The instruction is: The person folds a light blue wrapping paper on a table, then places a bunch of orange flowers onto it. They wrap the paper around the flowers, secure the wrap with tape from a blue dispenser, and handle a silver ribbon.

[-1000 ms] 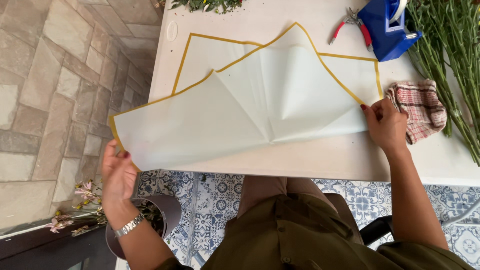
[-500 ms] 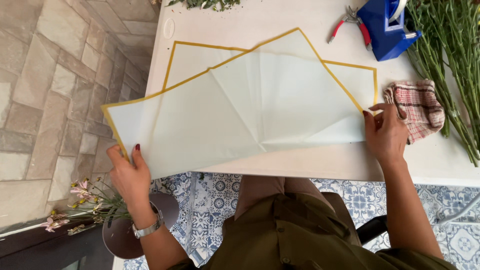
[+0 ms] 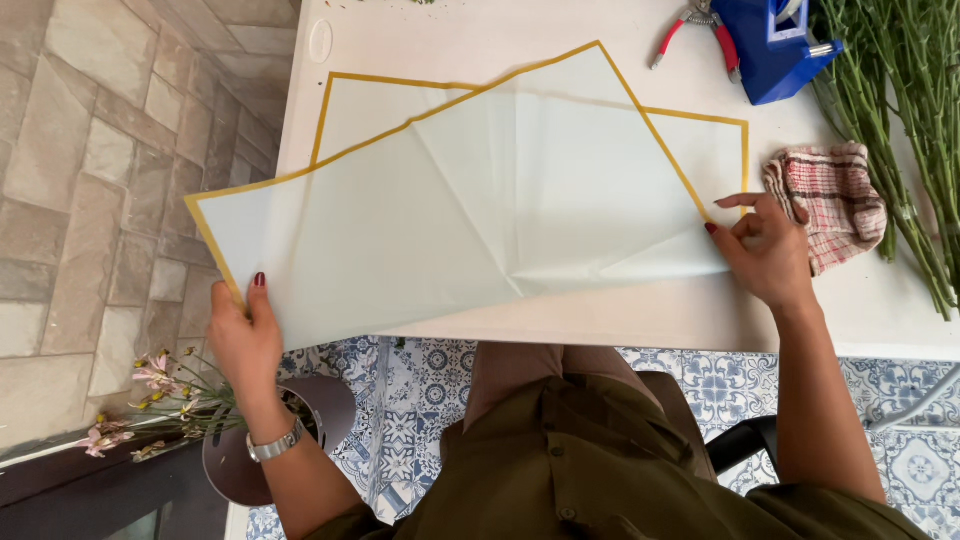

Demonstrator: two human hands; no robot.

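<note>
Pale blue-white wrapping paper sheets with yellow borders (image 3: 470,200) lie fanned across the white table (image 3: 620,325). My left hand (image 3: 245,335) pinches the top sheet's lower left corner, which hangs past the table's left edge. My right hand (image 3: 765,250) grips the sheets at their right corner, fingers curled on the paper, beside a red-checked cloth (image 3: 825,205).
A blue tape dispenser (image 3: 775,45) and red-handled pliers (image 3: 695,25) sit at the back right. Green flower stems (image 3: 905,130) lie along the right side. Below the table's left edge stands a dark vase with pink flowers (image 3: 230,430) on the tiled floor.
My left hand rose from beside the vase to the paper's lower left corner and took hold of it. The view has shifted slightly; my right hand stays on the right corner.
</note>
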